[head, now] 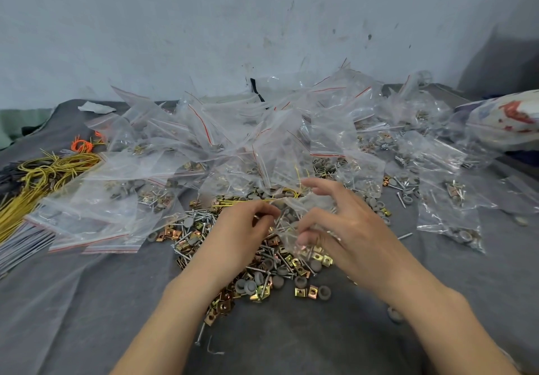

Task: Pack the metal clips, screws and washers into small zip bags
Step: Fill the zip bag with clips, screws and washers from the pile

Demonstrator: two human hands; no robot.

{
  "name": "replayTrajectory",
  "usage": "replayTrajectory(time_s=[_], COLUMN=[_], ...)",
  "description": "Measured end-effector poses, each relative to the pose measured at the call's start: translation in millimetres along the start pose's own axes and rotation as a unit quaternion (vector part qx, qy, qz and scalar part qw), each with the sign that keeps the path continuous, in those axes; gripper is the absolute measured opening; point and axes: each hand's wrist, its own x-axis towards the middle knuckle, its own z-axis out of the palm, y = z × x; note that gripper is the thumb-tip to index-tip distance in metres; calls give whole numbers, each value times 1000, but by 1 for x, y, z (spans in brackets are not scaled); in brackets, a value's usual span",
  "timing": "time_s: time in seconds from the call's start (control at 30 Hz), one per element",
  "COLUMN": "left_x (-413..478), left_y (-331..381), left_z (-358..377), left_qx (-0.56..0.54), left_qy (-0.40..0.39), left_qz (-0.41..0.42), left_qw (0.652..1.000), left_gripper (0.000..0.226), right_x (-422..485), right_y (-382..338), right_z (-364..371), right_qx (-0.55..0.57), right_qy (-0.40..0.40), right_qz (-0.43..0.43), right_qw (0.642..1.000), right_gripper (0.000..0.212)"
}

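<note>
A loose heap of gold metal clips (302, 291), long screws (186, 236) and grey round washers (250, 285) lies on the grey cloth in front of me. Above the heap my right hand (347, 229) holds a small clear zip bag (294, 223) by its side, thumb curled against it. My left hand (248, 223) pinches several screws at the bag's mouth. Some screws show inside the bag.
A big pile of filled zip bags (233, 141) with red seal lines spreads behind the heap, reaching the wall. Flat empty bags (96, 240) are stacked at the left, beside yellow wire ties (43, 176) and orange ones (83, 145). More filled bags (449, 199) lie at the right.
</note>
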Motion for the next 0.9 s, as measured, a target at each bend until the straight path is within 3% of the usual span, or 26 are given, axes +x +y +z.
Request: replayTrajectory(time_s=[0.17,0.33,0.43,0.5,0.73,0.9], left_x=[-1,-2,-5,-5,-8,-9], left_y=[9,12,18,21,22,20], left_z=[0,-1,-1,0,3,1], left_qx=[-25,-42,-102,-147,-121,-114], left_qy=[-49,-102,-122,-122,-146,-149], left_qz=[37,6,11,17,20,20], left_qw=[998,994,987,981,982,982], left_gripper=[12,51,44,39,84,83], right_x=[2,2,3,3,4,5], right_y=[-7,-10,-9,-6,-5,-4], right_z=[1,6,12,18,17,16], right_qx=[-28,-19,-6,-38,-45,-45], right_qy=[4,-20,-112,-146,-107,-115], right_qz=[-5,11,61,57,28,42], right_qw=[1000,1000,992,987,993,991], right_gripper=[30,33,91,109,95,95])
